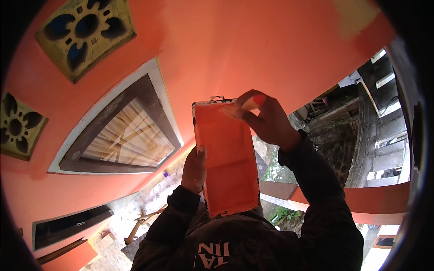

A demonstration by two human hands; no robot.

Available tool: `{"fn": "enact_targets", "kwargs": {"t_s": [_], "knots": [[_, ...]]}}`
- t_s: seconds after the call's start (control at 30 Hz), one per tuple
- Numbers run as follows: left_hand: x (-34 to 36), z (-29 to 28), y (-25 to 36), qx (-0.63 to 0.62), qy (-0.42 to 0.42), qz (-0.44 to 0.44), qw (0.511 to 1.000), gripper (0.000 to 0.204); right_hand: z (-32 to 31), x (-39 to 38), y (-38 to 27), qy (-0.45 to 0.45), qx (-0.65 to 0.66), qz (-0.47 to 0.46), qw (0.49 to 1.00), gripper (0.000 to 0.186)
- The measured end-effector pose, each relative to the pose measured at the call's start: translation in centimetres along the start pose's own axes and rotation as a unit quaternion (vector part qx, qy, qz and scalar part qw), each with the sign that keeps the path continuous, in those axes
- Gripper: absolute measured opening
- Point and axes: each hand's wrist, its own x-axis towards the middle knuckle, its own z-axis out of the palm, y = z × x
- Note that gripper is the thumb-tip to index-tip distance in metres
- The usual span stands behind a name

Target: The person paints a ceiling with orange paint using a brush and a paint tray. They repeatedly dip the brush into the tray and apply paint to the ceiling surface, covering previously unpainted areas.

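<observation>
My left hand (194, 170) is closed on the left edge of a long paint tray (230, 189). The tray's inside is coated in orange paint, and its dark rim is chipped and smeared. At the tray's upper end, my right hand (271, 119) grips a paintbrush (256, 103) with a pale handle and a red tip. The brush head is blurred and partly hidden by my fingers, close to the tray's top right corner.
An orange wall (212, 45) rises ahead, with a curtained window (131, 135) and yellow vent blocks (86, 34) to the left. Far below on the left, pieces of wood (140, 223) stand on pale ground. An orange ledge (375, 201) runs along the right.
</observation>
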Motion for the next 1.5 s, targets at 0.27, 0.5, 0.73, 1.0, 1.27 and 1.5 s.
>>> {"fn": "enact_targets", "kwargs": {"t_s": [0.27,0.5,0.73,1.0,1.27,1.5], "knots": [[0.1,0.1,2.1,-0.088,-0.054,-0.024,0.994,0.073,4.9,-9.0,-0.8,-0.213,-0.199,-0.333,0.897,0.029],[0.5,-0.3,1.4,-0.098,-0.059,-0.018,0.993,0.075,3.5,-4.4,-0.4,-0.14,0.1,0.011,0.985,0.017],[0.3,0.2,2.0,-0.061,-0.054,-0.013,0.997,0.077,1.7,1.8,0.1,-0.012,0.025,0.024,0.999,0.016],[0.3,-0.1,2.2,-0.078,-0.057,-0.021,0.995,0.082,1.7,-8.6,0.2,-0.148,-0.232,-0.314,0.909,0.023],[-0.1,-0.9,2.8,0.001,-0.055,0.014,0.998,0.081,0.2,-7.2,0.6,-0.081,0.082,-0.005,0.993,0.014],[-0.8,-0.5,2.8,-0.045,-0.043,0.019,0.998,0.082,-0.3,-2.2,1.7,0.04,0.046,-0.038,0.997,0.011]]}}
